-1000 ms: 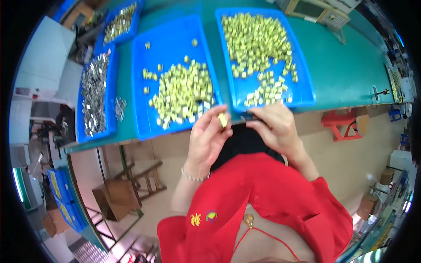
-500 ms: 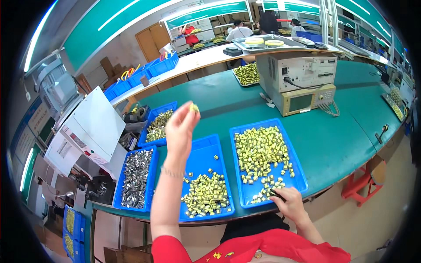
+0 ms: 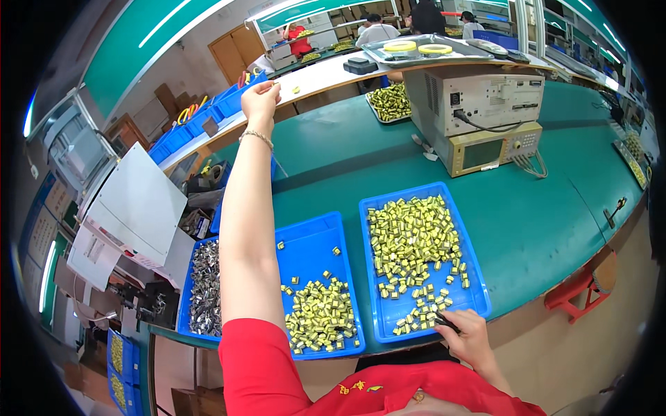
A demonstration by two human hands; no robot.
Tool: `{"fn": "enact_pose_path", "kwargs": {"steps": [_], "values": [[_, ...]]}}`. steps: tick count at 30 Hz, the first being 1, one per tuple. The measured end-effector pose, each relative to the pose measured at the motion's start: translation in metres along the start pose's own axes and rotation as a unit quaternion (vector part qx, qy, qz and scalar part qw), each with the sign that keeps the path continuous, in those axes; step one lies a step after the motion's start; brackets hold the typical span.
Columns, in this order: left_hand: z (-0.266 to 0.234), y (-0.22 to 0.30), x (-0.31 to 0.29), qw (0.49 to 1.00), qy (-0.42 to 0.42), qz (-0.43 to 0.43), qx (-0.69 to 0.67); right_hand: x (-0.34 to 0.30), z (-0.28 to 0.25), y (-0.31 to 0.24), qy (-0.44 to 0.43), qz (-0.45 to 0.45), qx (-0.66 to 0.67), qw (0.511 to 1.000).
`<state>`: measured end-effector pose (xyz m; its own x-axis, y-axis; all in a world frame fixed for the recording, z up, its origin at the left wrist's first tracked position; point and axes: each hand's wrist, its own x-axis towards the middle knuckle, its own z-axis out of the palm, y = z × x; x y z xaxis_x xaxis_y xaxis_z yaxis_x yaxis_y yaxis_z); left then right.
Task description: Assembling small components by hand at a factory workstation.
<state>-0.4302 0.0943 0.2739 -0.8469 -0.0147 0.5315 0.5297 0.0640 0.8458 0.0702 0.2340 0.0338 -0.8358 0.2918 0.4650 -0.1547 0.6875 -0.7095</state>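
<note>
My left hand is stretched far forward over the white shelf, its fingers pinched together. What sits between the fingertips is too small to make out. Beside it on the shelf lies a small yellow piece. My right hand grips black tweezers at the near edge of the right blue tray. That tray holds many small yellow-wrapped components. A second blue tray, left of it, has a heap of similar pieces at its near end and a few scattered ones. My left forearm crosses its left side.
A blue bin of silver metal parts stands at the left, partly behind my arm. Near it is a white machine. A grey instrument sits beyond the right tray. Blue boxes line the shelf; people work farther back.
My left hand has moved forward and left, from above the trays to the shelf; the yellow component it held no longer shows clearly. My right hand stays at the right tray with the tweezers.
</note>
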Motion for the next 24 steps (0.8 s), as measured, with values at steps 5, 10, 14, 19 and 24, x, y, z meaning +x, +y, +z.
{"fn": "enact_pose_path", "kwargs": {"steps": [5, 10, 14, 19, 24], "values": [[0.000, -0.018, 0.014, 0.973, 0.018, 0.042, 0.225, 0.000, -0.003, -0.002, -0.004, 0.005, 0.008, 1.000], [-0.021, -0.022, 0.000, 0.996, 0.025, -0.002, 0.082, -0.009, -0.004, -0.005, 0.000, 0.009, 0.010, 1.000], [-0.041, -0.032, -0.024, 0.989, 0.061, 0.081, 0.106, -0.016, -0.003, -0.001, -0.005, -0.008, 0.003, 1.000], [-0.037, -0.018, -0.126, 0.979, -0.170, 0.076, 0.088, -0.017, 0.002, 0.004, 0.021, -0.019, -0.006, 1.000], [-0.034, -0.017, -0.267, 0.858, -0.461, 0.134, 0.180, -0.017, 0.000, -0.007, 0.010, 0.003, 0.000, 1.000]]}}
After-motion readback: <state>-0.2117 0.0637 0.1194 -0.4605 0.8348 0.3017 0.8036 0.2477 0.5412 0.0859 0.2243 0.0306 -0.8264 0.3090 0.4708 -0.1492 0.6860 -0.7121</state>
